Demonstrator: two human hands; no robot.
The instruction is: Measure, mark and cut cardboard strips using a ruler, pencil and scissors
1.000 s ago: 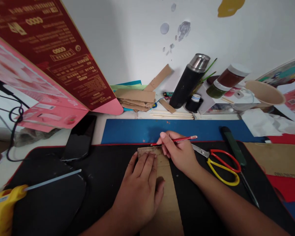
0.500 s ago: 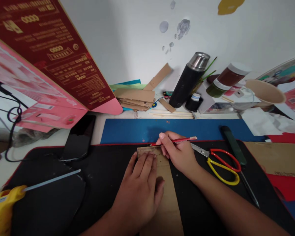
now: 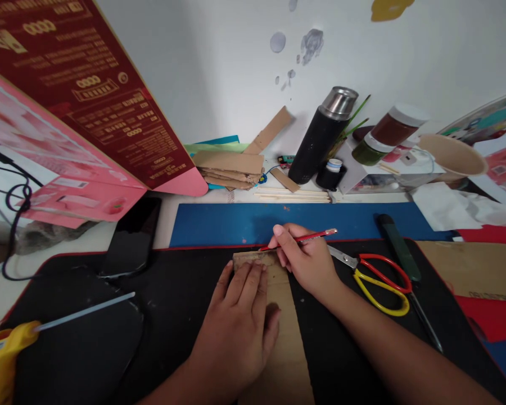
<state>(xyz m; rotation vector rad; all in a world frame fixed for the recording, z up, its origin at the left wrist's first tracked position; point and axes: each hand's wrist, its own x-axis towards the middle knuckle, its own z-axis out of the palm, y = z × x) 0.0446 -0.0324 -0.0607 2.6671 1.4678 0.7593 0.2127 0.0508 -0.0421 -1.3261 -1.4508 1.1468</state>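
Pinching red pencil (image 3: 316, 235) between thumb and fingers of right hand (image 3: 310, 261), pressing that grip together low on the shaft. Pressing left hand (image 3: 236, 323) flat, fingers side by side, onto cardboard strip (image 3: 284, 320). Seeing strip lying lengthwise on black mat (image 3: 172, 326), running from the near side up to just short of the mat's red-trimmed far edge, roughly midway between the far corners. Holding pencil point right at the strip's far end; not being able to tell contact for sure. For good pencil work here, bracing the left hand firmly, as now, probably mattering most, and best leaving fingertips out of the point's path. Likely needing light, even pressure; risking dents in the card by bearing down hard. Probably gaining accuracy by standing the pencil steeper than this low slant, and steadiness by anchoring the right hand's little-finger side. Watching out for scissors (image 3: 382, 281), lying just beside the right hand, and green cutter (image 3: 398, 247) by the mat's far right corner: risking a knock by swinging the forearm wide.
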